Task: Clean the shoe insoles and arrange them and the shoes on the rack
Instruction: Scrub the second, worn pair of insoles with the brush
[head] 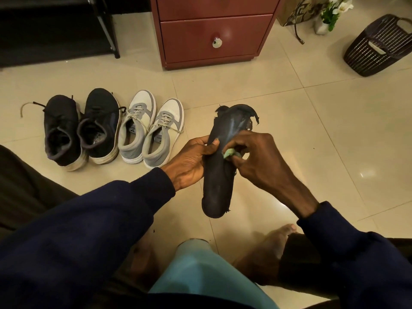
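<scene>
- As the left hand (pixel 189 161) grips a dark, frayed insole (pixel 219 181) at its middle, thumb laid across the face, the right hand (pixel 256 157) pinches a small green cloth (pixel 230 154) against the insole's surface, above a tiled floor (pixel 289 103).
- Judged from this, the cleaning step is in hand: the insole is being wiped, held in the air between both hands, its torn toe end pointing away from the person.
- Two pairs wait on the floor to the left: black shoes (pixel 62 134) touching side by side, and grey-and-white sneakers (pixel 138 128) just beside them.
- The next move likely calls for running the cloth along the full length and turning the insole over. After that it would go to the dark rack (pixel 107 25) at upper left, well apart from the hands.
- Printed marks show on the insoles inside three of the shoes, but they are too small to read with confidence. No brand can be made out on the shoes, the cloth or the red drawer cabinet (pixel 216 30) beyond.
</scene>
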